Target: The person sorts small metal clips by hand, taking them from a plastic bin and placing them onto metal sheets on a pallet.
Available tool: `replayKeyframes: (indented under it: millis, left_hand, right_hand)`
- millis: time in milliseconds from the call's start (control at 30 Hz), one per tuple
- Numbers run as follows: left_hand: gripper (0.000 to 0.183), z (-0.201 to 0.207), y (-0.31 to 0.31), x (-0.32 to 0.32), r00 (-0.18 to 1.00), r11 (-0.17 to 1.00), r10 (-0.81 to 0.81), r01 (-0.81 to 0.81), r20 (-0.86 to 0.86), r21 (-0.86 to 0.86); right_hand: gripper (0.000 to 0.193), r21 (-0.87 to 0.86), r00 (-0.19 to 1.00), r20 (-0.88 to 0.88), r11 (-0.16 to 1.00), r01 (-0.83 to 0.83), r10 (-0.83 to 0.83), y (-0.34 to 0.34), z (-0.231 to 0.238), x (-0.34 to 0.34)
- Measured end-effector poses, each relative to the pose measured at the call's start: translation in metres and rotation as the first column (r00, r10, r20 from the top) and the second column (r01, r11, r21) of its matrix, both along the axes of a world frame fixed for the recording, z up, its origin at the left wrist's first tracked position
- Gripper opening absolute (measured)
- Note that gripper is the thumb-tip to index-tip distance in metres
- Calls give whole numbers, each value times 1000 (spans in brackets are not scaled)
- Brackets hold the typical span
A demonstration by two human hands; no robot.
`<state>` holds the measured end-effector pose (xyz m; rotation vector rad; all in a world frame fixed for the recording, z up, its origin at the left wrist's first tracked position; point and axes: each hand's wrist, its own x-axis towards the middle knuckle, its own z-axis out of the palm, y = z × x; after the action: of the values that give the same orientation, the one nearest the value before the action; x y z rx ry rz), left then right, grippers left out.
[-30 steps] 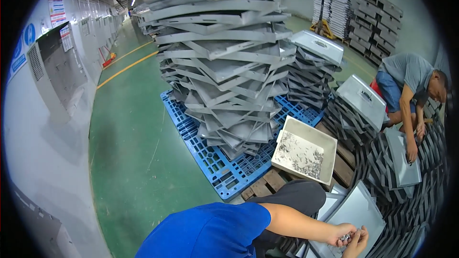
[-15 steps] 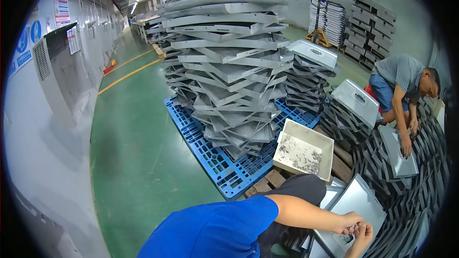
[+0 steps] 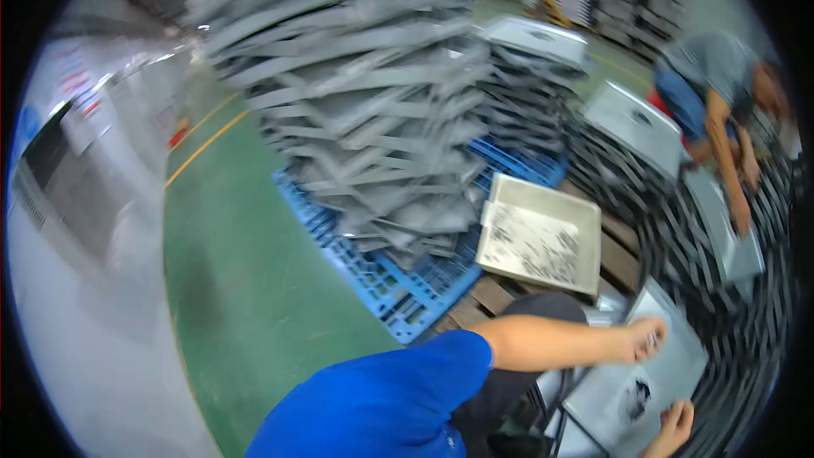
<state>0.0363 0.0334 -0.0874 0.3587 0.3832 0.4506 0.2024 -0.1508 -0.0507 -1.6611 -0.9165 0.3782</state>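
Note:
A grey sheet-metal panel lies tilted in front of me at the lower right, with a dark cut-out or black fitting near its middle. Over the panel's upper part, my left hand is closed, and small shiny metal pieces show between its fingers. By the panel's lower right edge is my right hand, its fingers curled in; what they hold, if anything, is hidden. The image is blurred by motion.
A cream bin of small loose pieces rests on a wooden pallet. Behind it, tall stacked metal panels stand on a blue pallet. At right, a co-worker bends over a panel on more stacks.
My hands were together over the panel's dark fitting; now they are apart, the left up toward the bin, the right lower down. The whole view has shifted with my head.

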Motion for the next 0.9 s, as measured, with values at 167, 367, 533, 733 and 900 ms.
replayKeyframes:
  millis: [167, 367, 533, 733, 900]
  left_hand:
    - [15, 5, 25, -59, 972, 971, 236, -235, -3, -51]
    - [12, 43, 23, -73, 964, 976, 196, -174, 182, -129]
    - [13, 40, 12, -67, 962, 958, 240, -212, 133, -191]
    - [16, 42, 0, -66, 972, 965, 220, -205, 77, -165]
    - [17, 44, 2, -70, 973, 964, 216, -199, 82, -174]
  right_hand:
    - [15, -75, 995, 92, 997, 33, -26, 29, 7, -38]
    - [11, -219, 995, 47, 972, -81, 93, 23, 6, -39]
    - [9, -321, 994, 56, 945, -68, 91, 22, -9, -51]
    - [5, -205, 901, 405, 976, -74, 154, 52, -31, -75]
    - [6, -248, 775, 601, 968, -48, 193, 64, -41, -75]
